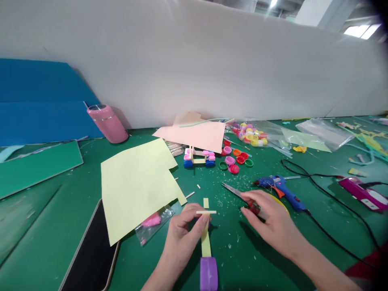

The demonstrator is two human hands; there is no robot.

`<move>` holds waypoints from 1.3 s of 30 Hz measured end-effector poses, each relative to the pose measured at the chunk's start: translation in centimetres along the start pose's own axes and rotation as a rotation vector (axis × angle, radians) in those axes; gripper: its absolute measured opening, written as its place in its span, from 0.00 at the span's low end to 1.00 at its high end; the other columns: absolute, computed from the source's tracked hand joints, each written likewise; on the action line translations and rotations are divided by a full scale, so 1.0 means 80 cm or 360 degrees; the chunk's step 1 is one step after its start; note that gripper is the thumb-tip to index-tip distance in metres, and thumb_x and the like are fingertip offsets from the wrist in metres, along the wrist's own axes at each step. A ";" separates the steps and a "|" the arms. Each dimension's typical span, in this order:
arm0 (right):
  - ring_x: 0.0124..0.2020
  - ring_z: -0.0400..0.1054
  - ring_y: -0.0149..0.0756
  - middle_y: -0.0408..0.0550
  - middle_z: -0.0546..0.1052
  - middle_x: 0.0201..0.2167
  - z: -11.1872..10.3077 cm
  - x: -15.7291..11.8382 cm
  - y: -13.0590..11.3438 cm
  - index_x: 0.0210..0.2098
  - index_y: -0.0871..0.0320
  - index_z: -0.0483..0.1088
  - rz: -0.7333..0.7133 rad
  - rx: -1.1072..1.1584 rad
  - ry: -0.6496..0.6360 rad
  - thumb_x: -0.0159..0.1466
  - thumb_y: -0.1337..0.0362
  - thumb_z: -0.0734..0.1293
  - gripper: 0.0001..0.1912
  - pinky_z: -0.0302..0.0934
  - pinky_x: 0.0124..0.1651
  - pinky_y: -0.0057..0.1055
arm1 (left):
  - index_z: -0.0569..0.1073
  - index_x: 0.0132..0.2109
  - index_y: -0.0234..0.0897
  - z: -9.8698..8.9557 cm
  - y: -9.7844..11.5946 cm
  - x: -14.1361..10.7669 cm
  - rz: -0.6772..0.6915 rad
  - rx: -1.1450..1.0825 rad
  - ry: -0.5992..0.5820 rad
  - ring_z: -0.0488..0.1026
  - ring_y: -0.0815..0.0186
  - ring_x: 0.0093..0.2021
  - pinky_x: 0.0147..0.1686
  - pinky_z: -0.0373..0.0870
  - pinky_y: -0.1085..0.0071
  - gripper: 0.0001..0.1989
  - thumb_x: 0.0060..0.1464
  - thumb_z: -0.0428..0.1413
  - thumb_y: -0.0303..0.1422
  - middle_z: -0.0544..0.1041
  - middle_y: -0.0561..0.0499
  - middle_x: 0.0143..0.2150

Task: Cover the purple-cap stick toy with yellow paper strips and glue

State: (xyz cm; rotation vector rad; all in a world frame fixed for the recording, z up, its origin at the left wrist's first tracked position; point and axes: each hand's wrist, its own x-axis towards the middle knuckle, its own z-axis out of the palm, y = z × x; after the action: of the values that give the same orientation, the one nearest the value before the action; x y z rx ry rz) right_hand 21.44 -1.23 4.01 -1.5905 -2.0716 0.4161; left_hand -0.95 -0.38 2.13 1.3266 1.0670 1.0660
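Note:
My left hand (188,230) is closed, with finger and thumb pinching a short white stick (209,212). Directly beneath it on the table runs a pale yellow strip (205,245), whose near end meets a purple round-edged piece (209,275). Another purple bit shows partly behind my fingertips. In my right hand (273,224) is a pair of scissors (234,190), with the metal blades pointing away to the left and the dark red handles mostly covered by my fingers. Beyond both hands stands a small model car (199,157) with blue wheels and pink parts.
Left: a yellow sheet (136,186), a phone (91,258), a pink tumbler (108,123) and a small plastic bag (154,222). Right: a blue glue gun (281,190) with its cord and a magenta device (363,193). Coloured bottle caps (229,160) and a pink sheet (200,135) lie further back.

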 end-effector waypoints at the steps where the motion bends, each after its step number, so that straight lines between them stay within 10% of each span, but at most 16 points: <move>1: 0.44 0.65 0.39 0.51 0.70 0.43 0.008 0.007 -0.010 0.45 0.55 0.64 -0.0033 0.0077 -0.0028 0.62 0.64 0.59 0.12 0.61 0.46 0.35 | 0.77 0.30 0.36 0.000 0.000 0.000 0.0021 0.0002 0.0012 0.68 0.63 0.34 0.35 0.64 0.70 0.08 0.51 0.54 0.31 0.73 0.48 0.30; 12: 0.38 0.64 0.37 0.48 0.71 0.34 0.076 0.068 -0.036 0.34 0.57 0.67 -0.0158 -0.0113 -0.0378 0.61 0.65 0.61 0.04 0.57 0.40 0.32 | 0.76 0.25 0.36 -0.013 -0.011 0.008 -0.0003 -0.0147 0.0643 0.69 0.66 0.31 0.31 0.64 0.72 0.06 0.46 0.57 0.32 0.74 0.51 0.27; 39: 0.38 0.63 0.36 0.47 0.69 0.34 0.068 0.076 -0.038 0.31 0.57 0.67 -0.0247 -0.0027 -0.0587 0.60 0.65 0.63 0.03 0.54 0.37 0.30 | 0.76 0.31 0.37 -0.006 -0.020 0.002 0.0166 0.0104 0.0228 0.70 0.61 0.39 0.41 0.65 0.65 0.06 0.51 0.54 0.32 0.75 0.48 0.34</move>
State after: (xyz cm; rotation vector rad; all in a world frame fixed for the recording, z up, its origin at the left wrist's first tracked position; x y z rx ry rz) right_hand 14.78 4.08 2.28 -1.4318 -2.4565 0.6790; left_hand -1.40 -0.06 0.54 1.3866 1.1568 1.2276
